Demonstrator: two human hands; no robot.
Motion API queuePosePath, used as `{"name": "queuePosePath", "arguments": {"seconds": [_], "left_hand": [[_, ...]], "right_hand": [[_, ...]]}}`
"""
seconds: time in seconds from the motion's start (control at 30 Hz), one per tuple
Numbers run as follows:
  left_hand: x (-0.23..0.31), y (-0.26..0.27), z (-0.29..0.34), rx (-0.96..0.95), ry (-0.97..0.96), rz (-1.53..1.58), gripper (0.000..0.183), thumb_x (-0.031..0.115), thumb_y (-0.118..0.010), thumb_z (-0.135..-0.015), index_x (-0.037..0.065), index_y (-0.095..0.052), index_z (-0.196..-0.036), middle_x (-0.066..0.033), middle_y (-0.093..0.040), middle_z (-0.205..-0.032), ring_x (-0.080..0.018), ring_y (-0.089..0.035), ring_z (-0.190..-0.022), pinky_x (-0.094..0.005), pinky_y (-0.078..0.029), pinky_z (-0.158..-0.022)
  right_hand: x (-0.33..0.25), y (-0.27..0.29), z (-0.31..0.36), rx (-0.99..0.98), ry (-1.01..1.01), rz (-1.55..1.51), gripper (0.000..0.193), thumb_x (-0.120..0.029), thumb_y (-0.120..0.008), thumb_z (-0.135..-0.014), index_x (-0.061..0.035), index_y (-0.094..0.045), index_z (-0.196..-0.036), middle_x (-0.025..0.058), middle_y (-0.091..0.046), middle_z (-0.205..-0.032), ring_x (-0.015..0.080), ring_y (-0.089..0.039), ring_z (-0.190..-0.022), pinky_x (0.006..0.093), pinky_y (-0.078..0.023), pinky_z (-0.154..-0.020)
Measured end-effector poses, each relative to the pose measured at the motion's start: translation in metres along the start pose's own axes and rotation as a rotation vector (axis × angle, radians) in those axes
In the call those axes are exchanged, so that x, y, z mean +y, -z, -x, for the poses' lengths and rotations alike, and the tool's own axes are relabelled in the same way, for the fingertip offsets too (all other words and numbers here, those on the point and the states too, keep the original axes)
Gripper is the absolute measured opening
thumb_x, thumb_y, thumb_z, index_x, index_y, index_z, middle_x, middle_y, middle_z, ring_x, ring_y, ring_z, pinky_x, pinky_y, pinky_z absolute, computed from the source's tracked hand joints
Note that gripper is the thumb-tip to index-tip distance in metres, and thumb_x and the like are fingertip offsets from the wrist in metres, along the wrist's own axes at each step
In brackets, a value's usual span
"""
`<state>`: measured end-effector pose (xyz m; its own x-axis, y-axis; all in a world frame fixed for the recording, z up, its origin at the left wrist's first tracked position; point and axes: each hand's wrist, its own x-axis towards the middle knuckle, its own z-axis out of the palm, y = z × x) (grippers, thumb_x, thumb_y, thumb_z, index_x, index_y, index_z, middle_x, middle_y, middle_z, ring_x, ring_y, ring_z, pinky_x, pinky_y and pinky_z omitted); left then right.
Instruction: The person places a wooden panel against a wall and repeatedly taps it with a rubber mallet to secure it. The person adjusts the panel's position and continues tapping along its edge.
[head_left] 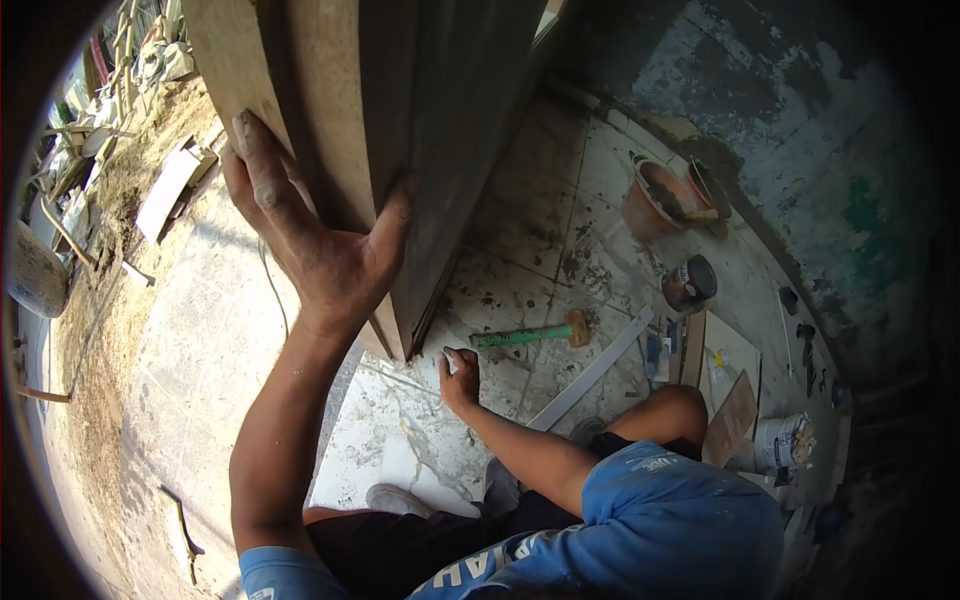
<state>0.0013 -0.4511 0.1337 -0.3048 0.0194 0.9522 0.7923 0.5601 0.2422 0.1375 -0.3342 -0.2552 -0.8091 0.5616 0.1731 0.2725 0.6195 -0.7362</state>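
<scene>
A tall wooden frame post (330,120) with a stepped profile rises from the tiled floor toward the top of the view. My left hand (325,260) is closed around it, with the fingers along its left face and the thumb on the right edge. Low down, close to the foot of the post, my right hand (460,382) has its fingers curled in. Whatever is in those fingers, if anything, is too small to make out. Beyond the right hand a hammer (530,335) with a green handle lies on the tiles.
A long pale straight bar (592,368) lies by my right knee. Farther right are an orange bucket (650,205), a dark can (690,283), wooden boards (728,418) and a white bucket (780,440). On the left, debris (165,190) lies on sandy ground. A stained wall (800,150) stands at the right.
</scene>
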Motion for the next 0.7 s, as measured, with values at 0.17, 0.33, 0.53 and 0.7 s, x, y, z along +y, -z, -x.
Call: {"name": "queuePosePath", "arguments": {"seconds": [0.17, 0.33, 0.53, 0.7], "left_hand": [[0.004, 0.002, -0.003, -0.037, 0.061, 0.025, 0.115, 0.021, -0.083, -0.073, -0.001, -0.002, -0.152, -0.0261, -0.006, -0.157, -0.0414, -0.011, -0.145, -0.0521, -0.016, -0.115], [0.015, 0.009, -0.005, -0.088, 0.329, 0.250, 0.126, 0.025, -0.082, -0.076, 0.000, 0.018, -0.149, -0.0266, 0.010, -0.156, -0.0390, -0.002, -0.147, -0.0522, -0.006, -0.118], [0.004, 0.046, -0.008, -0.320, 0.323, 0.032, 0.123, 0.030, -0.082, -0.074, 0.006, 0.008, -0.152, -0.0284, -0.001, -0.153, -0.0452, -0.014, -0.141, -0.0588, -0.020, -0.113], [0.056, 0.097, -0.061, -0.814, 0.593, -0.213, 0.110, 0.024, -0.079, -0.076, 0.003, -0.002, -0.153, -0.0349, -0.025, -0.147, -0.0509, -0.028, -0.135, -0.0536, -0.027, -0.112]], "right_hand": [[-0.021, 0.005, 0.005, -0.082, 0.002, -0.041, 0.028, -0.035, -0.068, -0.088, -0.0075, -0.065, -0.086, 0.0115, -0.055, -0.100, 0.0279, -0.058, -0.096, 0.0401, -0.047, -0.079], [-0.042, 0.052, -0.029, -0.086, -0.118, 0.023, 0.047, -0.039, -0.067, -0.088, -0.0022, -0.057, -0.060, 0.0155, -0.060, -0.071, 0.0338, -0.059, -0.067, 0.0434, -0.048, -0.065], [-0.138, 0.197, -0.095, -0.285, -0.084, 0.087, 0.046, -0.044, -0.062, -0.090, -0.0014, -0.069, -0.073, 0.0199, -0.064, -0.074, 0.0355, -0.063, -0.076, 0.0437, -0.052, -0.074], [-0.233, 0.342, -0.131, -0.523, -0.273, 0.165, 0.072, -0.062, -0.043, -0.094, -0.0038, -0.052, -0.135, 0.0253, -0.057, -0.122, 0.0398, -0.057, -0.110, 0.0448, -0.048, -0.094]]}}
